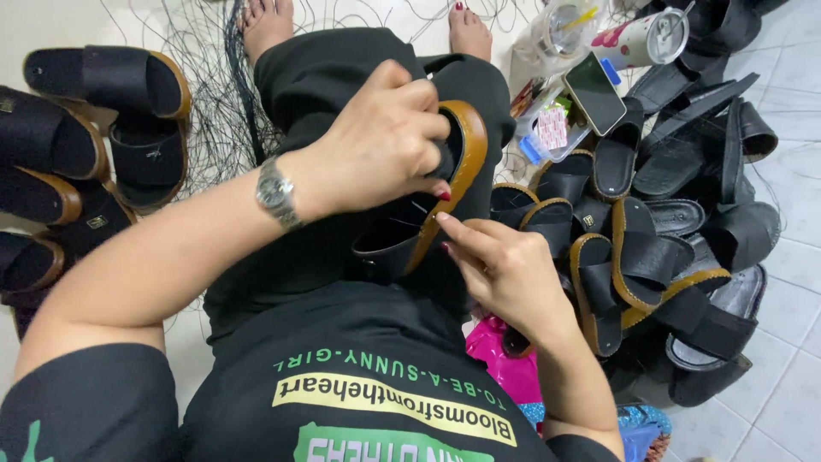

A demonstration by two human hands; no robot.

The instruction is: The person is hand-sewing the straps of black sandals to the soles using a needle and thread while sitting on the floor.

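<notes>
I sit on a tiled floor with a black sandal (428, 201) with a tan rim held on edge in my lap. My left hand (380, 141), a silver watch on its wrist, wraps over the sandal's strap from above. My right hand (500, 265) is just below the sandal's edge, its thumb and forefinger pinched together near the tan rim; whether a thread or needle is between them is too small to tell.
A heap of black sandals (667, 239) lies to the right, another group of sandals (77, 128) to the left. Loose black threads (214, 103) spread over the floor ahead. A phone (593, 92), two cups (637, 36) and a pink bag (505, 359) sit nearby.
</notes>
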